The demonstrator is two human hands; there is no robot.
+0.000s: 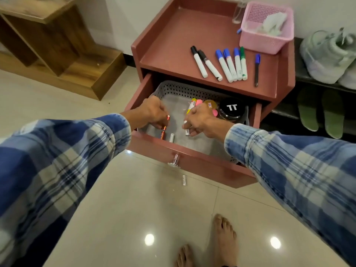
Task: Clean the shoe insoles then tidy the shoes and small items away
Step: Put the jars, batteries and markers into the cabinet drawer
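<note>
Both hands reach into the grey basket [183, 89] in the open drawer [192, 160]. The left hand [152, 112] pinches a red battery [168, 118] in curled fingers. The right hand [200, 118] grips a white battery [186, 131]. Just below the left hand, an orange battery [163, 135] and a second white cell [171, 137] lie in the basket. Beyond the hands, markers [227, 64] lie on the table [169, 45]. The sneakers [327, 54] sit well to the right of the right hand.
</note>
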